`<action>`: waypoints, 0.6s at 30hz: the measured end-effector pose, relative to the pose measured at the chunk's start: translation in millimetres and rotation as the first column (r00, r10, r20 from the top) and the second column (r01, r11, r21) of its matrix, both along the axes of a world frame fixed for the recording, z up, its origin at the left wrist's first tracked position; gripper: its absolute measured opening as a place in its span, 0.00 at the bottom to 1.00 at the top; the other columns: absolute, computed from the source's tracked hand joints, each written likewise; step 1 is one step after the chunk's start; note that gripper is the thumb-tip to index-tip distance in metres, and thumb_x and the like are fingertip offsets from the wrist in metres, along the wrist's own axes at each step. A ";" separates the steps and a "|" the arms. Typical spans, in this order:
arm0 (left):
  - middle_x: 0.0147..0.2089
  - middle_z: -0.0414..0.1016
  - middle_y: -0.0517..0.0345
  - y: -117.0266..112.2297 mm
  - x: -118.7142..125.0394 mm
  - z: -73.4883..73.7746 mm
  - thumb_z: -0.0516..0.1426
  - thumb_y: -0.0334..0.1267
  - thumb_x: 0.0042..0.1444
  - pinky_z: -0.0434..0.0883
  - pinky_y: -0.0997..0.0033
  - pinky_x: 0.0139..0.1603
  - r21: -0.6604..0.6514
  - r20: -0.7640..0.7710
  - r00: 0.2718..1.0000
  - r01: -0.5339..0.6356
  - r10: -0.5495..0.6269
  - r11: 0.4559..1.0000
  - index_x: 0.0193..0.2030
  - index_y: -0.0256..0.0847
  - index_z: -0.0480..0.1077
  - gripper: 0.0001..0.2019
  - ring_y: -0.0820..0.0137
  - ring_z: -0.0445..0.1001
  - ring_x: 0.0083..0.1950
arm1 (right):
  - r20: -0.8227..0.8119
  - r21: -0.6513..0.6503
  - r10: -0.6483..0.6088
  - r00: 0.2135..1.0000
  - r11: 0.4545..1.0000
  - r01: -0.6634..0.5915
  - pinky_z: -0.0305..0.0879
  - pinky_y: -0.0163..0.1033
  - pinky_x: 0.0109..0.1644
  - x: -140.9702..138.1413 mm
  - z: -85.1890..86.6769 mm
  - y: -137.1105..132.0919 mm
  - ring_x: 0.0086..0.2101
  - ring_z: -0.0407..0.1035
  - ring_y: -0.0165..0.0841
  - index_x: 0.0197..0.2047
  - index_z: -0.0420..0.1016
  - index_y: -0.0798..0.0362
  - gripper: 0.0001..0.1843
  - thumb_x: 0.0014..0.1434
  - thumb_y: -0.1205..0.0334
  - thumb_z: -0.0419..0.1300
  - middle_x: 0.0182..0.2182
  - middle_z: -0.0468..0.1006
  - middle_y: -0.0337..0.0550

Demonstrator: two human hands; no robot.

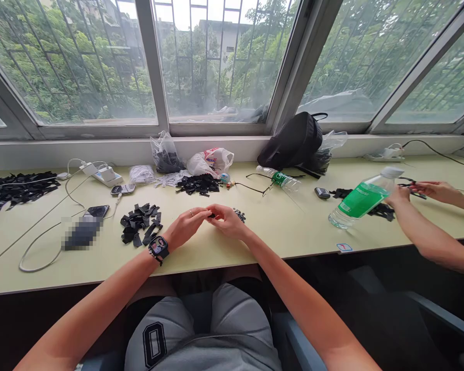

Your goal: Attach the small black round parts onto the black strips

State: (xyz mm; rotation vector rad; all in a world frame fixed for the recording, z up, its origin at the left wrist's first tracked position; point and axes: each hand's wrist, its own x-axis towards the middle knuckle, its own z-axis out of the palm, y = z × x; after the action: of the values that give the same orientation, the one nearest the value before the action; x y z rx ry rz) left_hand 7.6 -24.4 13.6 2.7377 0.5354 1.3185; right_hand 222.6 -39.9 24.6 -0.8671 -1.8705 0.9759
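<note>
My left hand [186,226] and my right hand [228,221] meet above the pale green table [224,247], their fingertips pinching a small black piece [212,215] between them. Most of that piece is hidden by my fingers. A little pile of tiny dark metal-looking parts [239,215] lies just right of my right hand. To the left of my left hand is a heap of black fabric strips [139,224]. A black smartwatch [158,247] sits on my left wrist.
A co-worker's hands [413,193] work at the right with black-handled scissors [412,187] near a tilted water bottle [365,198]. Black strip piles [198,184], plastic bags, a black backpack [292,140], eyeglasses, phones, chargers and cables spread along the table beneath the windows.
</note>
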 end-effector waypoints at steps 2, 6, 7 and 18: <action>0.57 0.78 0.47 0.0 0.3 0.1 0.53 0.30 0.72 0.80 0.61 0.56 -0.056 0.028 1.000 0.009 -0.008 0.998 0.64 0.45 0.69 0.17 0.65 0.80 0.56 | -0.036 -0.005 -0.023 0.999 1.000 0.023 0.73 0.43 0.47 -0.1 -1.2 1.8 0.39 0.75 0.37 0.51 0.77 0.50 0.16 0.62 0.52 0.65 0.39 0.81 0.43; 0.54 0.80 0.49 0.9 -1.3 0.4 0.54 0.31 0.72 0.80 0.60 0.56 -0.118 0.050 0.997 -0.044 0.051 0.992 0.63 0.46 0.71 0.16 0.65 0.81 0.54 | -0.109 -0.060 -0.049 0.993 0.997 0.043 0.75 0.44 0.45 0.0 -3.7 4.1 0.35 0.74 0.35 0.50 0.75 0.50 0.18 0.61 0.50 0.67 0.35 0.79 0.41; 0.53 0.80 0.50 1.1 -1.8 0.5 0.55 0.31 0.72 0.80 0.60 0.56 -0.127 0.050 0.996 -0.067 0.074 0.990 0.62 0.46 0.72 0.15 0.65 0.81 0.54 | -0.121 -0.069 -0.048 0.991 0.997 0.040 0.75 0.44 0.44 0.1 -4.0 4.2 0.34 0.74 0.35 0.48 0.76 0.50 0.17 0.61 0.49 0.67 0.35 0.79 0.42; 0.50 0.81 0.52 0.8 -1.8 1.8 0.55 0.31 0.72 0.78 0.62 0.54 -0.103 0.044 0.994 -0.094 0.098 0.990 0.58 0.45 0.73 0.12 0.66 0.81 0.51 | -0.157 -0.093 -0.035 0.987 0.995 0.020 0.73 0.42 0.42 1.6 -4.1 3.8 0.34 0.74 0.34 0.43 0.78 0.52 0.17 0.61 0.47 0.69 0.36 0.79 0.43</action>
State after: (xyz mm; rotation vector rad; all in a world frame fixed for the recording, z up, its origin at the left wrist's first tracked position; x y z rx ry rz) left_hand 5.8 -23.6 15.4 2.6226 0.7173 1.3353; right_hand 224.2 -36.2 20.6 -0.8417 -1.6866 1.0883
